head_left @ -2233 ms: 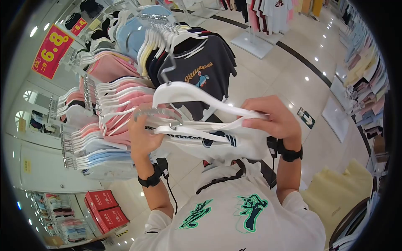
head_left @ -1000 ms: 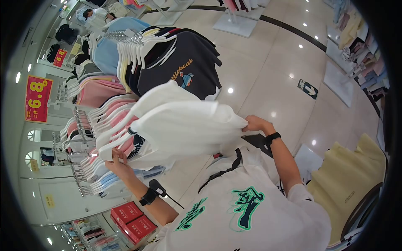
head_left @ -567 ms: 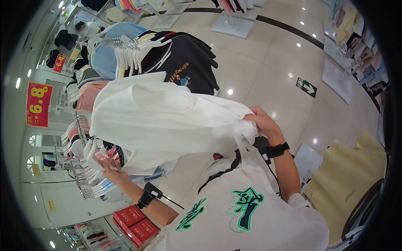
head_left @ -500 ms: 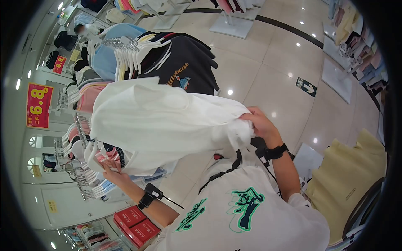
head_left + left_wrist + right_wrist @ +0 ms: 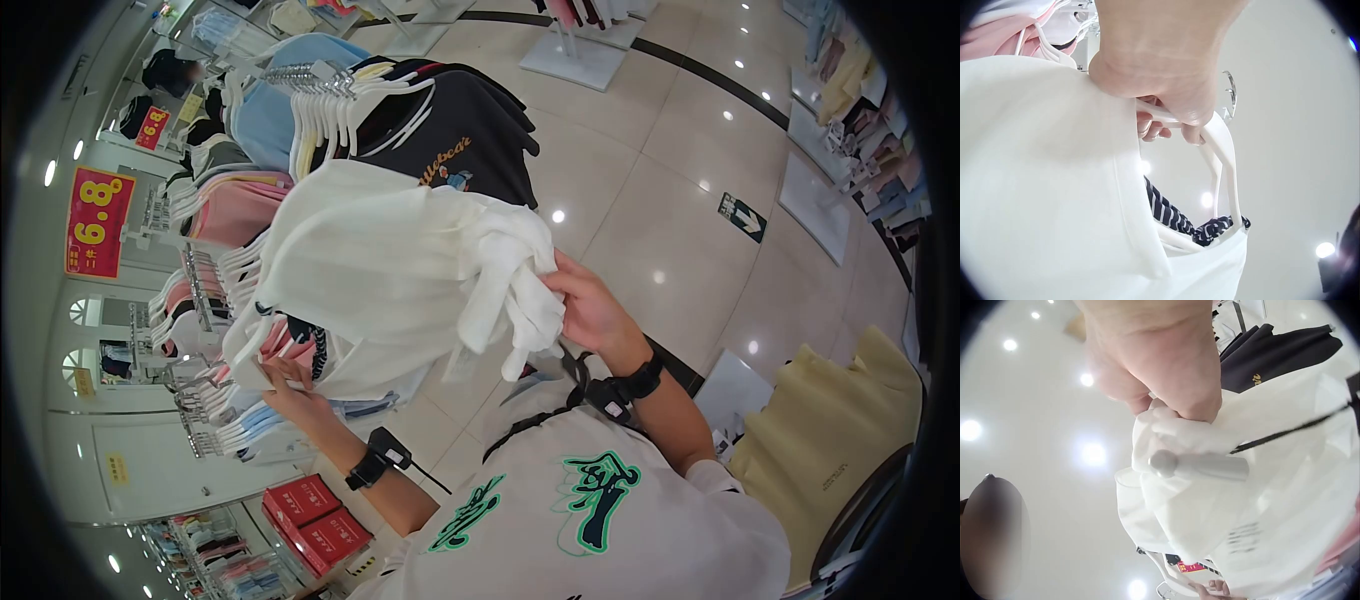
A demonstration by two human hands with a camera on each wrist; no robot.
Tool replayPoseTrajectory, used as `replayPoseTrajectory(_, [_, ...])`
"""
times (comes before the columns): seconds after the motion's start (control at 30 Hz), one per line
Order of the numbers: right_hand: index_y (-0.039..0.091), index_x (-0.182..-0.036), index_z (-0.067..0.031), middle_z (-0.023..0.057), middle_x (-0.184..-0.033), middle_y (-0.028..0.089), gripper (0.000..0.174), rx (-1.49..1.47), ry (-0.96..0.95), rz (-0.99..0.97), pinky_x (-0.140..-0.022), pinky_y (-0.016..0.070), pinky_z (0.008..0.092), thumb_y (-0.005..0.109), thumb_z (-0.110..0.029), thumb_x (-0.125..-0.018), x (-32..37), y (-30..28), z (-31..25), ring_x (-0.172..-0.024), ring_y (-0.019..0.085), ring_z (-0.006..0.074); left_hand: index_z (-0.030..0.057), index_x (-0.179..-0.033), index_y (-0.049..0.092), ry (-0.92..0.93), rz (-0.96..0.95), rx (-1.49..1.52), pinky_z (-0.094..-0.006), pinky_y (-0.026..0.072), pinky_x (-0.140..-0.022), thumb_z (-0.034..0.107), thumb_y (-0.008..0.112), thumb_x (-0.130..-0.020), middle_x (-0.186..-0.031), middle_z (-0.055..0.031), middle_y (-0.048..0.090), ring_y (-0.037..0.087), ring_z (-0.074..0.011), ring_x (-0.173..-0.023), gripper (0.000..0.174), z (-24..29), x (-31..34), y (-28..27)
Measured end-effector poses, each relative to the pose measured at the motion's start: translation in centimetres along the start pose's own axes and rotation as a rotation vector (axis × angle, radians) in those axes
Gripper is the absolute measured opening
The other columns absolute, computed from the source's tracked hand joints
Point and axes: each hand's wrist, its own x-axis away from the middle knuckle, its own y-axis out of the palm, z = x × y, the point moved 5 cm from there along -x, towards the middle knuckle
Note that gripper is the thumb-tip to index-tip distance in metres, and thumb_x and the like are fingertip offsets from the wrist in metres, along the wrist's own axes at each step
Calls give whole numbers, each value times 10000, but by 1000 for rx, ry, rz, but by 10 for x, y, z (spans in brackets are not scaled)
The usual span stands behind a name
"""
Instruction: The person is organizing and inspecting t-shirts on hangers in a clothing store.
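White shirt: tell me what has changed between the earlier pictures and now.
The right hand, on a hanger at first, now grips the white shirt and has moved in toward the left hand. The shirt, stretched out between the hands a moment ago, is now bunched in folds at the right hand. The left hand still grips a white hanger.

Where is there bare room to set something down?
Bare floor shows between the dark shirt and the arrow sign, and between that sign and the right hand. It is crowded at left, where pink shirts hang packed beyond the white shirt.
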Motion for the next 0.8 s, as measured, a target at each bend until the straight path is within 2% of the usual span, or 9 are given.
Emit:
replayPoseTrajectory(0.13, [368,-1519,-6,126,-1385,576,529,-19,-12,81,-1014,538,356,477,-44,-1004,0,-10,-1,-1192,638,201,98,-833,507,6,-21,-7,-227,240,-423,285,596,-1050,-649,23,409,320,-69,-487,300,1,6,3])
replayPoseTrajectory(0.2, [389,-1498,4,128,-1375,584,500,-42,-26,80,-1011,539,359,471,-54,-1008,1,-16,-1,-1181,644,204,79,-836,479,-21,-23,35,-239,245,-420,142,631,-991,-678,0,432,359,-91,-498,227,-1,6,2])
replayPoseTrajectory(0.27, [411,-1476,13,130,-1365,591,473,-63,-46,79,-1009,541,362,464,-64,-1012,0,-26,-4,-1170,649,207,79,-838,483,-13,3,9,-239,247,-421,139,633,-989,-684,-1,439,366,-91,-503,221,-1,7,5])
replayPoseTrajectory(0.43, [580,-1267,58,130,-1205,683,322,-33,-12,197,-971,554,363,511,-125,-1012,2,-57,-25,-1087,683,216,81,-841,490,0,34,-39,-235,250,-421,132,637,-980,-698,-4,458,380,-90,-512,208,8,8,6])
replayPoseTrajectory(0.47, [614,-1214,66,132,-1159,699,311,16,27,307,-941,560,359,545,-153,-1003,5,-65,-31,-1042,695,214,82,-841,491,9,40,-36,-233,248,-419,144,636,-986,-697,-5,459,380,-89,-512,214,14,9,5])
replayPoseTrajectory(0.63, [618,-1203,61,120,-1134,706,302,208,-78,290,-907,560,339,564,-149,-993,26,-75,-74,-1005,700,196,86,-831,486,33,83,-13,-229,239,-416,196,635,-1009,-689,-2,449,367,-89,-504,257,55,12,2])
replayPoseTrajectory(0.7, [607,-1245,79,123,-1164,705,345,397,-166,288,-919,554,326,570,-148,-988,29,-86,-91,-1033,694,182,102,-807,481,37,77,-58,-223,233,-419,290,613,-1041,-664,24,394,332,-70,-518,328,70,13,4])
replayPoseTrajectory(0.77, [590,-1318,68,122,-1215,698,398,415,-160,256,-936,545,314,592,-133,-975,26,-145,-93,-1069,686,173,102,-808,482,48,74,-46,-225,236,-418,291,609,-1044,-661,25,390,340,-67,-521,329,81,16,8])
replayPoseTrajectory(0.8, [586,-1345,51,115,-1230,696,418,482,-157,322,-937,543,311,608,-127,-967,26,-180,-89,-1077,684,173,100,-812,486,41,46,-39,-221,241,-419,277,623,-1034,-663,23,398,348,-69,-521,315,82,16,8])
